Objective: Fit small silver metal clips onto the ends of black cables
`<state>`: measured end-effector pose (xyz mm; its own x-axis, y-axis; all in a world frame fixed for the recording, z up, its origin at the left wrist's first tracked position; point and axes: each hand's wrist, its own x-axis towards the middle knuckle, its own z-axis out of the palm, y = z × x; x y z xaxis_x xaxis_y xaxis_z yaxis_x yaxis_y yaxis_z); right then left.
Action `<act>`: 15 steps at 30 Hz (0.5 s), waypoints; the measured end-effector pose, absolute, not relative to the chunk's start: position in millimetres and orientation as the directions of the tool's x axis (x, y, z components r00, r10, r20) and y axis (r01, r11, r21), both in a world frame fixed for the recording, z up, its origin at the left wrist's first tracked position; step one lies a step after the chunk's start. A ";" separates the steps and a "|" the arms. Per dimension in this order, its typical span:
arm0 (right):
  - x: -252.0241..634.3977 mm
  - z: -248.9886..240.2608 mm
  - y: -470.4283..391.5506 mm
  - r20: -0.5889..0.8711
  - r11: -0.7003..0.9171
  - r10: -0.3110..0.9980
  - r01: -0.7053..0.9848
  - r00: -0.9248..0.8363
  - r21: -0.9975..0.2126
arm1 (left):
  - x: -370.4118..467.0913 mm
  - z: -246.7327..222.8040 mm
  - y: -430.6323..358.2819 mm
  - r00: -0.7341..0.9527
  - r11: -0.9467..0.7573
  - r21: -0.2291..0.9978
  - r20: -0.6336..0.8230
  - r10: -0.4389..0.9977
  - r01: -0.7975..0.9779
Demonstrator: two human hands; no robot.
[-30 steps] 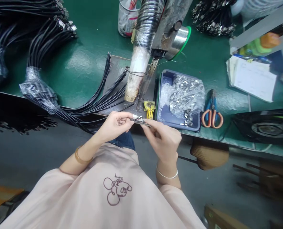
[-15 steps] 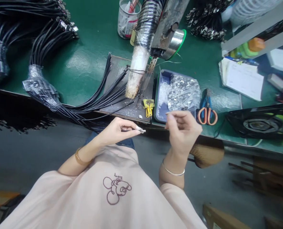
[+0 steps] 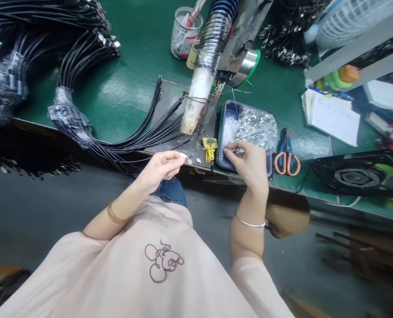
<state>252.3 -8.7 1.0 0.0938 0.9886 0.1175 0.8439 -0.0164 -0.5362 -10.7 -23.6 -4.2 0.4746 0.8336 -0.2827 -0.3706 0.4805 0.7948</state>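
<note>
My left hand (image 3: 165, 168) pinches a small metal connector (image 3: 189, 160) between thumb and fingertips, in front of the dark work board (image 3: 170, 88). Over the near part of a blue tray (image 3: 221, 152), my right hand (image 3: 249, 161) has thumb and forefinger closed on thin solder wire (image 3: 235, 104), which trails from a spool (image 3: 247, 68) behind. Inside the tray are a clear plastic bag of small metal parts (image 3: 256, 126) and loose clear pieces (image 3: 230, 126). A soldering iron (image 3: 213, 106) points down at the board beside a white-wrapped hose (image 3: 196, 97).
Black cables (image 3: 133, 143) fan onto the board from a wrapped bundle (image 3: 70, 117). A yellow clip (image 3: 209, 150) sits at the board's edge. Orange-handled cutters (image 3: 286, 159) lie right of the tray, near a black fan (image 3: 362, 174). A cup (image 3: 181, 42) stands behind.
My right hand has lowered to the tray and closed on the solder wire, which now stretches toward it. My left hand has moved up and slightly left with the connector.
</note>
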 end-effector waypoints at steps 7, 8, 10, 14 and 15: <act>243.9 9.2 -14.6 0.117 -0.081 0.978 0.827 0.175 -0.557 | -13.8 1.0 -27.0 0.507 0.485 0.792 -0.265 0.820 -0.371; 242.2 9.6 -14.9 0.115 -0.100 0.973 0.817 0.200 -0.568 | -14.2 1.2 -27.2 0.509 0.484 0.793 -0.263 0.820 -0.369; 239.1 9.1 -14.9 0.100 -0.153 0.960 0.788 0.263 -0.596 | -14.8 1.2 -27.5 0.513 0.484 0.797 -0.263 0.817 -0.361; 237.5 4.1 -13.6 0.082 -0.228 0.927 0.727 0.365 -0.648 | -14.6 0.3 -27.9 0.518 0.482 0.801 -0.262 0.814 -0.353; 238.3 2.3 -13.1 0.093 -0.226 0.922 0.716 0.377 -0.661 | -14.2 -0.1 -28.2 0.518 0.478 0.805 -0.258 0.815 -0.351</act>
